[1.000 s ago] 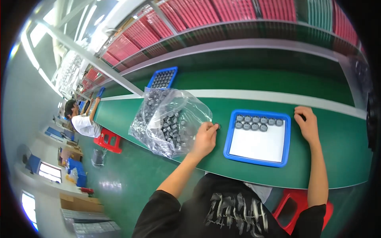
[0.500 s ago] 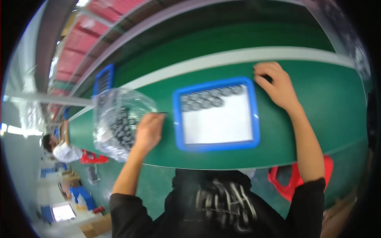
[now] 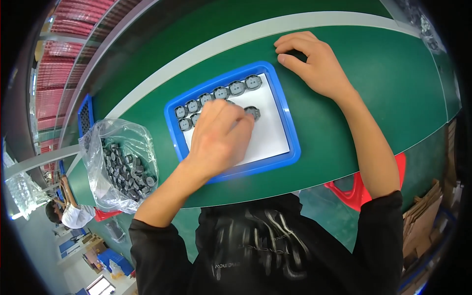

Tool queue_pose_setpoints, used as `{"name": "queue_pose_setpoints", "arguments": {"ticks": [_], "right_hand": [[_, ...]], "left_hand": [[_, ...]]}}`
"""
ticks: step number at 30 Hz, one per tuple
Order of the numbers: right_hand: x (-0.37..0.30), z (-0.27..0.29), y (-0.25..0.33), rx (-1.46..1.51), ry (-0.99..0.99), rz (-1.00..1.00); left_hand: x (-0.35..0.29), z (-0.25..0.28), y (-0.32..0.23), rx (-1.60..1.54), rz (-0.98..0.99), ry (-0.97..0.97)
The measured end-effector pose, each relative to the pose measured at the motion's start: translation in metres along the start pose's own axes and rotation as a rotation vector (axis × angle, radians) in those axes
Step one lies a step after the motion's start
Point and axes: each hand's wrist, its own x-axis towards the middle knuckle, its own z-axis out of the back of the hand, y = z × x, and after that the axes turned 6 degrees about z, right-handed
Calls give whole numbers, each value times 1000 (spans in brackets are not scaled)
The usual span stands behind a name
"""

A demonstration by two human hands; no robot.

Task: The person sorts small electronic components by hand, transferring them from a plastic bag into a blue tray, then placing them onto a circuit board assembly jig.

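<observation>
Near the centre of the frame, my left hand (image 3: 223,132) has its grip drawn narrow on a grey piece (image 3: 253,113), over the blue tray (image 3: 293,147). The piece is small and round, dark grey, its near side partly hidden by my fingertips. Behind it I see six matching pieces in a slanting row, their paler faces dotted with small holes, on a white sheet (image 3: 272,130). My right hand (image 3: 314,61), upper right, rests on the green worktop (image 3: 393,88), its grip partly wide. More pieces lie jumbled in a clear bag (image 3: 135,132) at left.
</observation>
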Motion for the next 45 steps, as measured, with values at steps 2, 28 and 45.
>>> {"name": "queue_pose_setpoints", "arguments": {"ticks": [2,28,45], "right_hand": [[-1,0,-2,-2,-1,6],[1,-2,2,-36,2,-3],[1,-12,55,-115,41,135]], "left_hand": [[-2,-6,6,10,27,6],[-12,24,32,-8,233,125],[-185,178,59,255,1139,154]]}}
